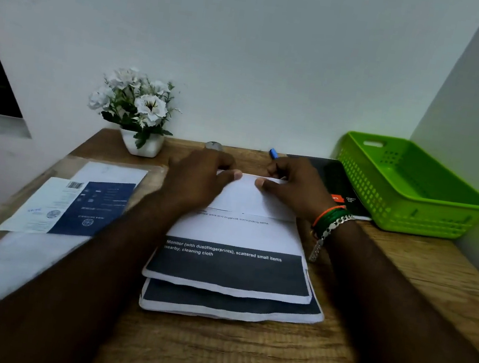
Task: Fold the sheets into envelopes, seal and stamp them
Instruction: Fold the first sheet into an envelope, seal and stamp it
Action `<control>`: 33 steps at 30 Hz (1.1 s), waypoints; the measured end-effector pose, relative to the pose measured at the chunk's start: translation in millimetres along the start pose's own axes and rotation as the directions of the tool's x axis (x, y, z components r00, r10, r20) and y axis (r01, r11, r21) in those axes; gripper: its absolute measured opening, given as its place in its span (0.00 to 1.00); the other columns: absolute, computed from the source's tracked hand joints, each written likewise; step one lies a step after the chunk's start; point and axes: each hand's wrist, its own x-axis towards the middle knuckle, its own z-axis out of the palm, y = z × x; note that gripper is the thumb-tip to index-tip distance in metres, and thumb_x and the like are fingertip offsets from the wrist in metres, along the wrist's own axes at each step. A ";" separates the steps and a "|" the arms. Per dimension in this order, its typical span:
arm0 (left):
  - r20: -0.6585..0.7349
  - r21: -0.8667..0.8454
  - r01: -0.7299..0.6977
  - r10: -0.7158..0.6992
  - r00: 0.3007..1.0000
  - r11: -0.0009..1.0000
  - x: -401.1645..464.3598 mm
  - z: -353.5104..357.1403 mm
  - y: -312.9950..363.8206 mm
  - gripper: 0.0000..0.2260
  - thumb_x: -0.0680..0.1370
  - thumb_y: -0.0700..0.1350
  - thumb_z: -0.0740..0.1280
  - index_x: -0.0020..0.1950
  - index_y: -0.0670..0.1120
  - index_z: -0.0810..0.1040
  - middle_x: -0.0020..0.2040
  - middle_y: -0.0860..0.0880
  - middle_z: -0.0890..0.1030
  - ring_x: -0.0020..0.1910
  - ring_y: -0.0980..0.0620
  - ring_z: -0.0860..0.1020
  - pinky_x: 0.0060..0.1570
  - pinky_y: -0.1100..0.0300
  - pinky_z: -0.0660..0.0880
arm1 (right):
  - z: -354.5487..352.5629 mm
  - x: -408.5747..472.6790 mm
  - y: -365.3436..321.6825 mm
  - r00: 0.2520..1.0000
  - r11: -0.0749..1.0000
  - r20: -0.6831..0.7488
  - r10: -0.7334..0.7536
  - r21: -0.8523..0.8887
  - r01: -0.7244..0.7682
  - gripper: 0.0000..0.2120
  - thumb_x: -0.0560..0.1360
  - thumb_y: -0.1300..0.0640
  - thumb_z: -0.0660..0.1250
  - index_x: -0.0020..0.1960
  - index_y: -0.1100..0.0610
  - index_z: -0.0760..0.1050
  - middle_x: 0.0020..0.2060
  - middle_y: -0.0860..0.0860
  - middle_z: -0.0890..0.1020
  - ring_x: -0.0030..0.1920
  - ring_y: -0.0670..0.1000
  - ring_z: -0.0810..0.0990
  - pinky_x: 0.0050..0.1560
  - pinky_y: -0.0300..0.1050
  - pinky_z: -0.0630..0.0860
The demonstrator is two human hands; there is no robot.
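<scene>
Fold step in hand: we have the top sheet (234, 233) of the stack at tabletop (237, 359) centre, its far edge turned back toward us as a flap (248, 198). Left hand (198, 181) presses the flap's left end, thumb flat on the crease, fingers straight and together as far as we can see. Right hand (289, 188) presses the right end with its thumb, while its curled fingers grip a blue pen (272, 153). Second sheet (230, 306) lies directly under the first. Green basket (404, 223) sits at the far right, printed leaflets (74, 207) on the left, flower pot (142, 143) at the back. Next, we judge: run both thumbs outward along the crease, then fold again. No stamp we can pick out; sealing not yet started.
</scene>
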 end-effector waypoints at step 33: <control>0.071 -0.233 0.201 -0.190 0.979 0.951 -9.7 -38.3 -8.6 0.25 0.63 0.68 0.73 0.35 0.45 0.85 0.27 0.49 0.78 0.29 0.54 0.75 0.36 0.55 0.72 | -62.3 -10.8 -9.5 0.990 0.958 0.122 0.077 -0.282 -0.040 0.05 0.63 0.62 0.76 0.35 0.53 0.84 0.28 0.42 0.83 0.32 0.44 0.81 0.40 0.43 0.78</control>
